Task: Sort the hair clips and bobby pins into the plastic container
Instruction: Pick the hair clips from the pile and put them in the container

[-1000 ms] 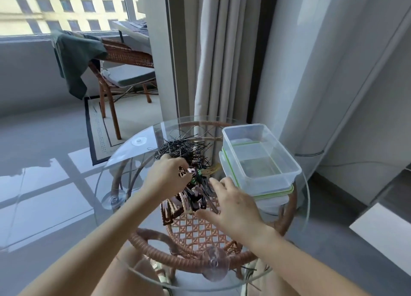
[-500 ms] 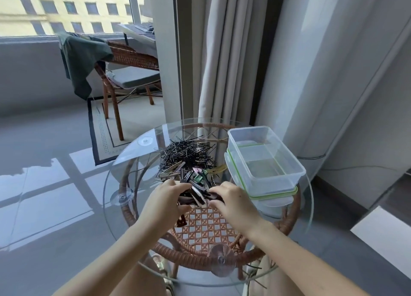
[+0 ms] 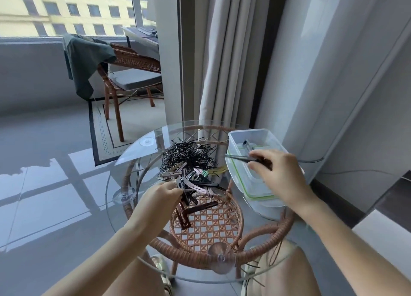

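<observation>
The right hand (image 3: 280,175) has left the pile of hair clips (image 3: 193,180) and is now pinching a dark clip (image 3: 238,158) over the plastic container (image 3: 251,133) on the glass table (image 3: 124,206). The left hand (image 3: 161,196) is staying at the pile, fingers curled, seemingly gripping a second clip (image 3: 185,198).

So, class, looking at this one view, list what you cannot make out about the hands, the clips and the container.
All from the head view:
- Left hand: its own back hides the fingers in the clip pile, so a grip is unclear.
- Container: right hand, pinching a clip, covers much of the inside.
- Bobby pins: too thin and tangled to count.
</observation>
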A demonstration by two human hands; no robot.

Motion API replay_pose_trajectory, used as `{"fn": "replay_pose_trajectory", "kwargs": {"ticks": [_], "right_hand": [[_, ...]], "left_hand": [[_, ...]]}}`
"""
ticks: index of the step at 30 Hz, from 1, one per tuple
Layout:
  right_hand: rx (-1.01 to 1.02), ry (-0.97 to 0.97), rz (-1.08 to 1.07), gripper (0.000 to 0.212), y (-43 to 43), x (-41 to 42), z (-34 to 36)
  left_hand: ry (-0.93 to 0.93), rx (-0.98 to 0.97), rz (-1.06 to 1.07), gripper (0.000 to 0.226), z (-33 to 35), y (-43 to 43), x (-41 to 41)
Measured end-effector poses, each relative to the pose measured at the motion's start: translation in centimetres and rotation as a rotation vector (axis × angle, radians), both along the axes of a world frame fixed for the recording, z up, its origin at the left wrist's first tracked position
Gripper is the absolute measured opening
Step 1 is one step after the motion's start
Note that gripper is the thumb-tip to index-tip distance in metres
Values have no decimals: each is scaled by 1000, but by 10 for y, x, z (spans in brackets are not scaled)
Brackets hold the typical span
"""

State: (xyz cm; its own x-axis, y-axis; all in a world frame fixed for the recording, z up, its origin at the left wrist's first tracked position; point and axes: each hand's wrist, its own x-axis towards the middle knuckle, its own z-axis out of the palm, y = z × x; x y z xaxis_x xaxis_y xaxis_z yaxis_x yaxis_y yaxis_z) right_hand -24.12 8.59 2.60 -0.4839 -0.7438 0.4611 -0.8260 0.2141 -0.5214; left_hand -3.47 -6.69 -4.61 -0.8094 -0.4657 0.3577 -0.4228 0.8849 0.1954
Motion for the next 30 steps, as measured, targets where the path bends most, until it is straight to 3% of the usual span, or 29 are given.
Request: {"fn": "replay_pose_trajectory", "kwargs": {"ticks": [2, 5, 11, 13, 17, 20, 23, 26, 30], "right_hand": [[74, 68, -104, 23, 2, -26, 7], [375, 126, -183, 22, -4, -61, 8], [681, 6, 51, 34, -22, -75, -10], [654, -32, 43, 34, -21, -78, -14], [364, -6, -91, 25, -2, -87, -12], [183, 41, -153, 22, 18, -91, -4], [132, 65, -194, 20, 35, -93, 0], [122, 62, -213, 18, 48, -94, -4], [151, 47, -186, 17, 57, -95, -13]], "left_hand": [[2, -20, -24, 5, 1, -1, 0], [30, -39, -62, 5, 6, -2, -1], [84, -1, -102, 7, 25, -4, -3], [119, 23, -107, 11, 37, -3, -5], [234, 107, -110, 16, 73, 8, -21], [303, 122, -164, 17, 99, 24, -61], [319, 211, -205, 13, 110, 39, -119], [157, 196, -197, 17, 94, 41, -177], [-292, 51, -194, 24, 61, 46, -220]]}}
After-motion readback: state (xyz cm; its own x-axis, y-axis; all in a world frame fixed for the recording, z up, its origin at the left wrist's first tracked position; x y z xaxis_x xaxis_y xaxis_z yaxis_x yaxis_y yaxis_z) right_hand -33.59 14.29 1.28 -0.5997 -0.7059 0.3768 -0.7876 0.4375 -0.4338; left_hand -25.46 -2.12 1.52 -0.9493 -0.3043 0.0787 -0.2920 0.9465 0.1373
